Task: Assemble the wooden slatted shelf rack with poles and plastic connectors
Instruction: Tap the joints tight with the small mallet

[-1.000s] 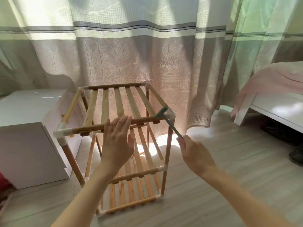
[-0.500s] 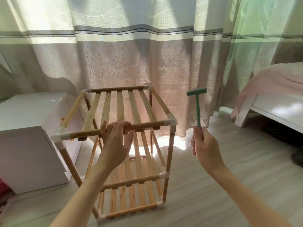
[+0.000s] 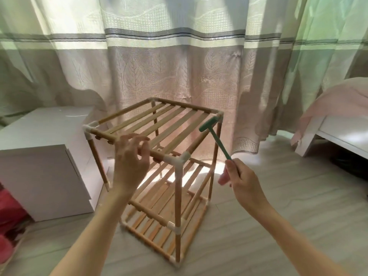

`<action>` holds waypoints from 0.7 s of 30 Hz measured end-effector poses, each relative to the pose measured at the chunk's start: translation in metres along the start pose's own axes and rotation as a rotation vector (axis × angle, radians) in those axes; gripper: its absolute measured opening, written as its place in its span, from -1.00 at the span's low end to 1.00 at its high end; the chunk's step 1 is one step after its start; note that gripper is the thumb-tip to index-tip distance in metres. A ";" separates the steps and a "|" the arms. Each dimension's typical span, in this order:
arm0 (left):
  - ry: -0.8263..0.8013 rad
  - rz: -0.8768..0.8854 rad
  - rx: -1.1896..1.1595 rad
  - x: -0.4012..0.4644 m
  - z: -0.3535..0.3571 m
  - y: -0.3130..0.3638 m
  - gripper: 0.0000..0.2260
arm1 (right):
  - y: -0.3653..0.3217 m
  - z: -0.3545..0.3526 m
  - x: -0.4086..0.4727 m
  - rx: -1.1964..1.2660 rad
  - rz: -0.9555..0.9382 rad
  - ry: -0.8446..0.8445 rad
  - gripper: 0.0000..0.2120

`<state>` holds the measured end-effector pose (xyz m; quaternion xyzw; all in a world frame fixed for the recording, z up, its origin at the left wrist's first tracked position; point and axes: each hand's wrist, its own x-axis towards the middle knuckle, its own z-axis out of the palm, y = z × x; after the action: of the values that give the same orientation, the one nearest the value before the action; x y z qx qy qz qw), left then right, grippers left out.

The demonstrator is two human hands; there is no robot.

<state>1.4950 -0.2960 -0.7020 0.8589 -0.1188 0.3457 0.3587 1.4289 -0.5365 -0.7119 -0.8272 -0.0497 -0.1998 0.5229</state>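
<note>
Swung down: one green plastic hammer (image 3: 216, 139) in right hand (image 3: 242, 180), fingers wrapped round handle; rotated: one three-tier rack (image 3: 159, 156), left hand (image 3: 130, 162) fingers curled over top pole (image 3: 157, 155).

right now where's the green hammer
In the head view, the green hammer is right of centre, its handle gripped by the right hand, its head by the far right top corner of the rack.

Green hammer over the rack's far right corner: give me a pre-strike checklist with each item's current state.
1. Right hand has a grip on the green hammer handle: ok.
2. Hammer head near the far right corner connector: ok.
3. Left hand holds the front top pole, steadying the rack: ok.
4. Left hand away from the strike corner: ok.
5. Connector fully seated: cannot tell.
6. Rack upright on the floor: ok.
</note>
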 end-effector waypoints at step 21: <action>-0.162 0.037 -0.198 -0.017 -0.019 -0.049 -0.75 | -0.062 0.029 0.009 -0.135 -0.246 -0.255 -0.84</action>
<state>1.4946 -0.2484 -0.7303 0.8420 -0.1967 0.2684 0.4247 1.4266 -0.4841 -0.6666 -0.8666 -0.2028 -0.1586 0.4275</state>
